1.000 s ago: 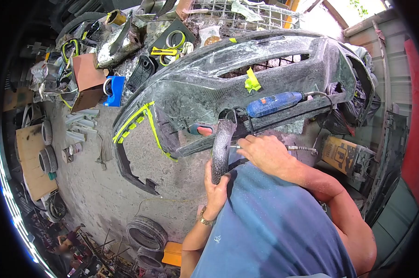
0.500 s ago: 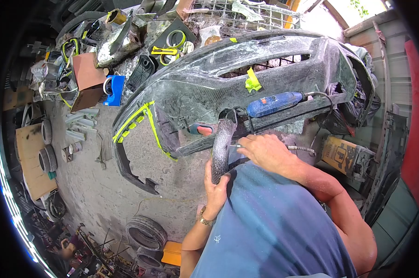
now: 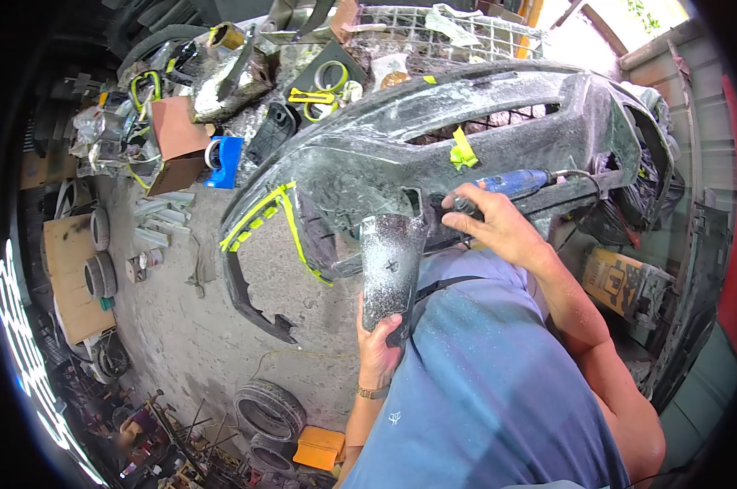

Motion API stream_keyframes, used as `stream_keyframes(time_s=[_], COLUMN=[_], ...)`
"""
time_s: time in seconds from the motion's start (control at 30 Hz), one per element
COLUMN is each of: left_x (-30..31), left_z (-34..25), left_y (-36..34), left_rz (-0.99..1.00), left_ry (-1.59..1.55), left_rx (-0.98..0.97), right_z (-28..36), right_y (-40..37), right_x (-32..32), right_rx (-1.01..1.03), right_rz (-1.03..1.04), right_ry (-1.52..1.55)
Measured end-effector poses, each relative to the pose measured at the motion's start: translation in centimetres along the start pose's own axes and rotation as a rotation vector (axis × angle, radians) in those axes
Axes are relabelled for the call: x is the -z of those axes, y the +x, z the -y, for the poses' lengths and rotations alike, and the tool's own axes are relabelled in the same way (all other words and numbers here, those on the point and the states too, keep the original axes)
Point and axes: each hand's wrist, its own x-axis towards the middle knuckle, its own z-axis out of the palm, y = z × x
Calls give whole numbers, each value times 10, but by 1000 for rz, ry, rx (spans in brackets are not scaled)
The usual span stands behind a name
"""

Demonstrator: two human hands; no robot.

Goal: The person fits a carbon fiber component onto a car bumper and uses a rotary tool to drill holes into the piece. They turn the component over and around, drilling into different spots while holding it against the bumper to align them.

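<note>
My left hand (image 3: 379, 346) grips the lower end of a dark curved plastic piece (image 3: 391, 265) dusted with white powder; a small cross mark shows on its face. A blue rotary tool (image 3: 513, 182) with a flexible shaft (image 3: 576, 174) rests along the edge of a scuffed car bumper (image 3: 344, 179). My right hand (image 3: 495, 224) is at the tool's black end, thumb and fingers bent around it. Bright yellow tape (image 3: 291, 220) runs along the bumper's left end, and a crumpled piece of tape (image 3: 463, 149) sticks near its middle.
Behind the bumper lie tape rolls (image 3: 331, 76), a yellow cutter (image 3: 311, 96), a blue tape dispenser (image 3: 228, 163) and a cardboard box (image 3: 177, 147). Tyres (image 3: 269, 409) lie on the concrete floor (image 3: 222, 326). At the right stand black bags (image 3: 600, 213) and a printed carton (image 3: 617, 277).
My right hand has left the thin metal handpiece and moved up to the blue tool's black end. The plastic piece has turned in my left hand, its broad face now showing.
</note>
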Motion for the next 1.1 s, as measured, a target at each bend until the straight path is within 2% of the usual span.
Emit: stream_keyframes(time_s=[0.1, 0.27, 0.3, 0.37, 0.43, 0.5, 0.53, 0.57, 0.63, 0.7, 0.8, 0.83, 0.9, 0.93, 1.0, 1.03, 1.1], left_x=[-3, 5, 9, 23, 32, 44, 49, 56, 64, 60, 67, 55, 30, 11, 3, 0, -7], left_z=[-9, -24, -26, -28, -31, -31, -34, -34, -35, -39, -12, -3, 8, 4, -10, -17, -30], left_y=[3, 7, 9, 16, 21, 27, 27, 26, 25, 32, 40, 45, 55, 58, 71, 77, 84], left_rz=[63, 120, 121, 213, 232, 351, 518, 520, 398, 351, 236, 250, 140, 7, -32, -67, -80], left_ry=[-75, 55, 50, 97, 93, 59, 15, 15, -28, -57, -28, -26, 113, 49, 47, 47, 71], left_rx=[15, 54, 47, 75, 91, 99, 69, 65, 22, 40, -341, -344, -606, -639, -663, -676, -746], right_z=[12, 14, 14, 14, 12, 1, -12, -25, -31, -18, -21, -21, -28, -30, -45, -45, -44], right_y=[11, 33, 35, 37, 39, 43, 47, 51, 53, 48, 45, 45, 47, 47, 48, 42, 32], right_x=[-1, -25, -24, -20, -21, -26, -32, -40, -39, -29, -29, -29, -41, -44, -50, -48, -40], right_rx=[73, 458, 465, 207, 189, 146, 150, 181, 217, -190, -246, -288, -211, -144, 62, 64, 129], right_rz=[-62, -92, -89, 276, 304, 352, 355, 314, 265, 271, 195, 168, 111, 66, -17, -18, -167], right_ry=[58, -59, -62, -43, 4, 24, 20, 116, 204, 436, 569, 621, 605, 480, 275, 275, 144])
